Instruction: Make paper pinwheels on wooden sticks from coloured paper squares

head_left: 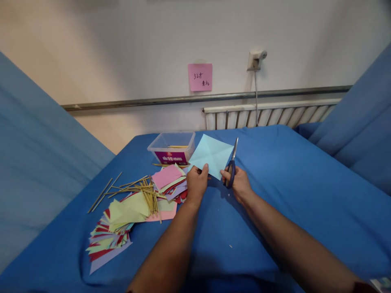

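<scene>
A light blue square of paper (pixel 211 154) with crossing creases is held up above the blue-covered table. My left hand (pixel 197 183) pinches its lower left edge between thumb and fingers. Scissors (pixel 231 171) with dark blue handles are in my right hand (pixel 240 183), blades pointing up and away beside the paper's right corner. The right fingertips also touch the paper's lower corner. To the left of my left hand lies a pile of coloured paper (pixel 168 177), with pink on top.
A clear plastic box (pixel 172 146) with a purple label stands at the back, a few sticks inside. Thin yellowish sticks (pixel 149 195) and a fanned stack of coloured paper (pixel 110 240) lie on the left. Blue curtains (pixel 39 142) hang at both sides; a wall with a rail (pixel 159 101) is behind.
</scene>
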### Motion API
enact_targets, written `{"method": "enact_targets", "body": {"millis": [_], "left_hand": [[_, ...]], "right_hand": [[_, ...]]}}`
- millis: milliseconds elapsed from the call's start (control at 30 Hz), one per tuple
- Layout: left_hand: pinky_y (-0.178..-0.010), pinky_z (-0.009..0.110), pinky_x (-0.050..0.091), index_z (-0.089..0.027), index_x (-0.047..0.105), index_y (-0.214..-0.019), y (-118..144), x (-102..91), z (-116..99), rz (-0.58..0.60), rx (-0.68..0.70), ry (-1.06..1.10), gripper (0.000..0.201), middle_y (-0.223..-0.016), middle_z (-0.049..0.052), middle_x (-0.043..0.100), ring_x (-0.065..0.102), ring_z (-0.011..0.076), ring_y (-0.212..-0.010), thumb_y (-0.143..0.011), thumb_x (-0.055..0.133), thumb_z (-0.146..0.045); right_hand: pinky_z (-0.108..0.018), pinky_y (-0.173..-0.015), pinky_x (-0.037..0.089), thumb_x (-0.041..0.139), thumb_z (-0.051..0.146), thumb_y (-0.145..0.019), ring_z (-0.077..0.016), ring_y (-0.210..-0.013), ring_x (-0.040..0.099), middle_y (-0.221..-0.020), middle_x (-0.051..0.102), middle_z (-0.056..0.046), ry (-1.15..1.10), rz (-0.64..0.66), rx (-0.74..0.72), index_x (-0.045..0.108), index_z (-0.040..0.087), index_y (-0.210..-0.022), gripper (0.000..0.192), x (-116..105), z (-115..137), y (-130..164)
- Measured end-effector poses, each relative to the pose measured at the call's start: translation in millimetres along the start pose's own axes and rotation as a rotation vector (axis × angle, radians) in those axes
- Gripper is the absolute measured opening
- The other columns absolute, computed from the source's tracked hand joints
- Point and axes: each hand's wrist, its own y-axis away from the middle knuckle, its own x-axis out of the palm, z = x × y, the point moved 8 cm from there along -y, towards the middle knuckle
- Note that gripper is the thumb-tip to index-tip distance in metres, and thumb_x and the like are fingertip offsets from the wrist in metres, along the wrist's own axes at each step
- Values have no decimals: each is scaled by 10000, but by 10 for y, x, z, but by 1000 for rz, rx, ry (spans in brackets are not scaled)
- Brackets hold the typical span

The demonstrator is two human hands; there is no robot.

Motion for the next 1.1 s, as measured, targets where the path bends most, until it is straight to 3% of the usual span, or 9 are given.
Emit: {"method": "enact_targets", "body": {"millis": [200, 300, 633, 867, 1000, 1100], "left_hand": [[-521, 266, 488, -154, 595, -717, 34, 196, 134, 143, -118, 261, 317, -620, 14, 640, 613, 159, -522, -679, 689, -455], [-533, 255, 493, -144, 589, -712, 87, 297, 173, 235, -163, 290, 326, -621, 20, 643, 628, 159, -541, -636, 734, -426], [-609, 295, 545, -125, 618, -765, 236, 376, 72, 290, -302, 503, 306, -677, 9, 624, 609, 137, -612, -597, 766, -333], [-619, 309, 552, -126, 614, -766, 120, 168, 42, 85, -222, 479, 268, -685, 13, 632, 616, 139, -605, -599, 736, -297], [-603, 299, 552, -116, 600, -715, -9, -83, 42, -96, -166, 398, 215, -628, 6, 620, 625, 139, -547, -618, 701, -280], [-584, 280, 546, -120, 614, -730, -80, -259, -3, -187, -119, 310, 197, -649, 14, 642, 654, 157, -566, -638, 670, -286]], "right_hand": [[-224, -466, 429, 729, 312, -640, -104, -467, 520, -534, 533, 63, -57, -34, -12, 510, 194, -740, 268, -96, 7, -52], [-232, -478, 438, 721, 314, -654, -106, -475, 520, -541, 534, 60, -55, -26, -18, 507, 197, -730, 255, -148, 7, -74], [-224, -457, 403, 729, 346, -646, -102, -462, 513, -537, 575, 38, 0, 29, -17, 539, 179, -731, 267, -177, 31, -107], [-210, -429, 384, 721, 447, -686, -93, -448, 500, -537, 564, 36, 80, 38, -3, 552, 181, -732, 318, -187, 46, -57], [-223, -398, 355, 611, 572, -753, -102, -406, 472, -490, 544, 25, 279, 121, 62, 551, 183, -687, 399, -143, -57, 33], [-237, -459, 375, 565, 573, -783, -119, -462, 502, -504, 544, 26, 498, 223, -10, 540, 192, -675, 397, -57, -47, 129]]}}
